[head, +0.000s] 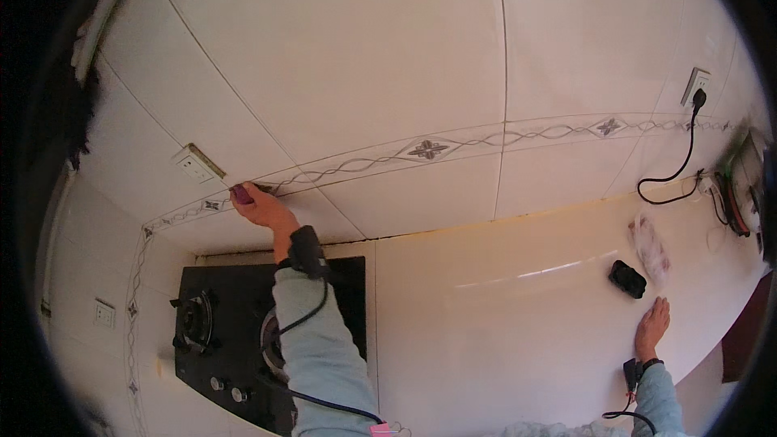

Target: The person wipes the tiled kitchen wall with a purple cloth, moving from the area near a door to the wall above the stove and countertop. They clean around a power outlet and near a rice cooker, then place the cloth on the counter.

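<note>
My left hand (265, 209) is up against the tiled wall, just right of and below a wall socket (197, 165). Its fingers are closed around a small purple cloth or pad (242, 195), mostly hidden by the grip. The hand is on the patterned border strip (358, 165), above the back of the black gas hob (237, 291). Far to the right, my right hand (653, 323) rests palm down on the pale countertop (485, 328), holding nothing. Just beyond its fingertips lie a black object (627, 279) and a crumpled clear plastic bag (649, 249).
A black power cord (688, 155) runs from the right wall socket (698, 86) down to the counter's back corner. Dark items with red edges (733, 206) stand there. Pot supports (197, 320) rise from the hob. Cables trail from devices strapped to both wrists.
</note>
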The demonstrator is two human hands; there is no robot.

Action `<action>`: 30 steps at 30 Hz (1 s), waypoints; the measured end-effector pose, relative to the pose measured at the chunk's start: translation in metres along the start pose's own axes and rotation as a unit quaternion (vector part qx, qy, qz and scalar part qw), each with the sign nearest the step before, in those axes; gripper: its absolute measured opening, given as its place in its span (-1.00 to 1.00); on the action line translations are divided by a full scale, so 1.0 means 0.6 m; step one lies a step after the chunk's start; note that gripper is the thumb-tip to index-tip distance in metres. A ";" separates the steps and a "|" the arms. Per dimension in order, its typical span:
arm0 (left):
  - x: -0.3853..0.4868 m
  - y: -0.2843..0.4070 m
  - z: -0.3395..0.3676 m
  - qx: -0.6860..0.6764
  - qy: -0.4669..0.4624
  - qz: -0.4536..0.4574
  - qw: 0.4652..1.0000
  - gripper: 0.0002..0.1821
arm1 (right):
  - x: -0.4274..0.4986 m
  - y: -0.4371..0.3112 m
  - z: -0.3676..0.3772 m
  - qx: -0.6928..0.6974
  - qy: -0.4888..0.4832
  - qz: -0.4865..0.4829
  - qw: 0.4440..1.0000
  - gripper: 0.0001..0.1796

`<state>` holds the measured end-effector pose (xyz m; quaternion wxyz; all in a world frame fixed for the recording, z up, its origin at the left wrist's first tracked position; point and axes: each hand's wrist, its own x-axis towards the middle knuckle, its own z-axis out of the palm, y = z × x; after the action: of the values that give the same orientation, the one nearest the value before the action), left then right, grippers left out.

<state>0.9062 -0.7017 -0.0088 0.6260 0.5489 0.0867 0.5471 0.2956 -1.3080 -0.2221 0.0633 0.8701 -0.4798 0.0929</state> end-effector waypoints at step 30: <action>-0.010 0.118 0.045 0.122 -0.113 0.192 0.967 -0.40 | 0.004 -0.007 -0.009 0.016 -0.021 0.012 1.000 -0.47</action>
<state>0.8811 -0.7368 0.0539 0.4432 0.6858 -0.0262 0.5767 0.3001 -1.3065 -0.2167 0.0381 0.8668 -0.4901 0.0832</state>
